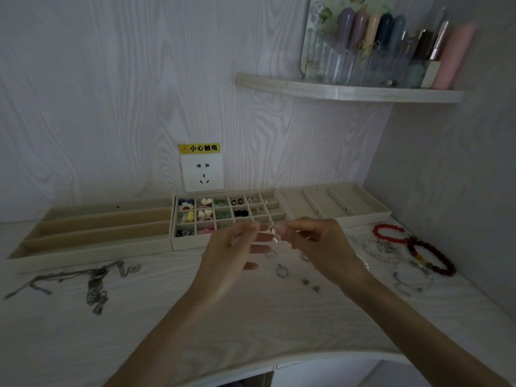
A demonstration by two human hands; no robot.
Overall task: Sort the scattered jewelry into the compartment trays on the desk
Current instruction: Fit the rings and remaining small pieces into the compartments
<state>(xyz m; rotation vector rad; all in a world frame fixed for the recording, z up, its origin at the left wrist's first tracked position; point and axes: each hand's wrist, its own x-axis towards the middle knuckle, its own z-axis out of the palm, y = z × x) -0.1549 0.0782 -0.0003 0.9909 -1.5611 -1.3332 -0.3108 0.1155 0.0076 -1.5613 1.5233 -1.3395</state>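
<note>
Two hands are handling one small pale earring (274, 233): right hand (312, 247) and left hand (234, 247) are both pinching it, just short of the grid tray (178, 243). Next move, as judged: lowering it into a vacant compartment beyond the fingers.

White wood-grain wall (111, 93) behind the desk. Wall socket (202, 173) low on it, yellow warning sticker (199, 148) touching its top edge. Curved corner shelf (349, 90) upper right, holding a clear organizer (335, 62) with pastel tubes (371, 29), a pink bottle (453, 57) and a rose-gold lipstick (439, 43) beside it. Grey side wall (460, 177) on right.
</note>
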